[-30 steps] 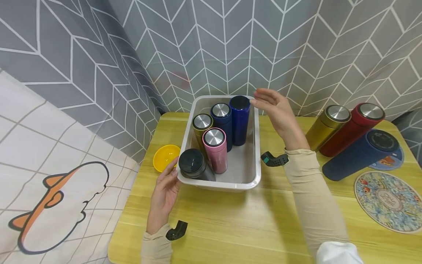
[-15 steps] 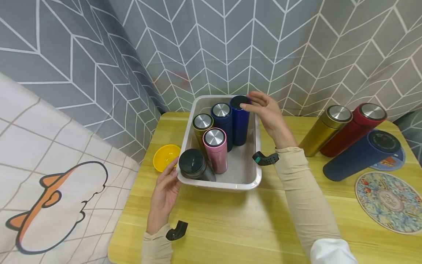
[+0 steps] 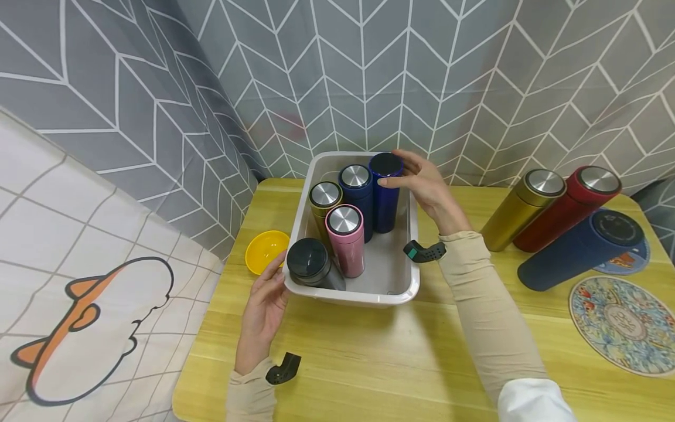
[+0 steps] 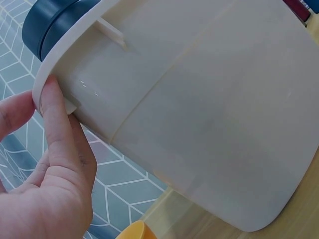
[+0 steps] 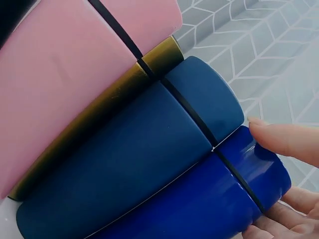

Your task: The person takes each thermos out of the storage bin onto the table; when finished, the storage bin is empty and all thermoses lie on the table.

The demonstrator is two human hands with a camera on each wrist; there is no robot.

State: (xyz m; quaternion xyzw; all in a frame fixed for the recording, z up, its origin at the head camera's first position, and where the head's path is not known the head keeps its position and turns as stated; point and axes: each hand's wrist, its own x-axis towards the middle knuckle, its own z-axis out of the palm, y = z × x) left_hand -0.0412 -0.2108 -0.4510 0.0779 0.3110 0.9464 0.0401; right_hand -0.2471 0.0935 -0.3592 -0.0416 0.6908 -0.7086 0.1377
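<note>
A light grey plastic bin (image 3: 414,252) holds several upright thermos bottles. At its near left corner my left hand (image 3: 266,308) grips the rim between thumb and fingers; the left wrist view shows the bin's outer wall (image 4: 199,114) close by. My right hand (image 3: 428,186) curls round the top of the glossy blue thermos (image 3: 386,205) in the far right corner, thumb on one side and fingers on the other. Beside that stand a navy thermos (image 3: 358,202), a gold thermos (image 3: 321,214) and a pink thermos (image 3: 350,252). A dark wide-lidded flask (image 3: 308,261) leans in the near left corner.
Left of the bin sits a yellow bowl (image 3: 266,249). To the right stand a larger gold thermos (image 3: 511,217), a red thermos (image 3: 564,211) and a dark blue thermos (image 3: 569,252). A round patterned mat (image 3: 622,325) lies near them. A curtain (image 3: 390,70) hangs behind the table.
My right hand has moved left and closed round the top of the glossy blue thermos, from beside the bin's far right corner. The left hand stays on the rim.
</note>
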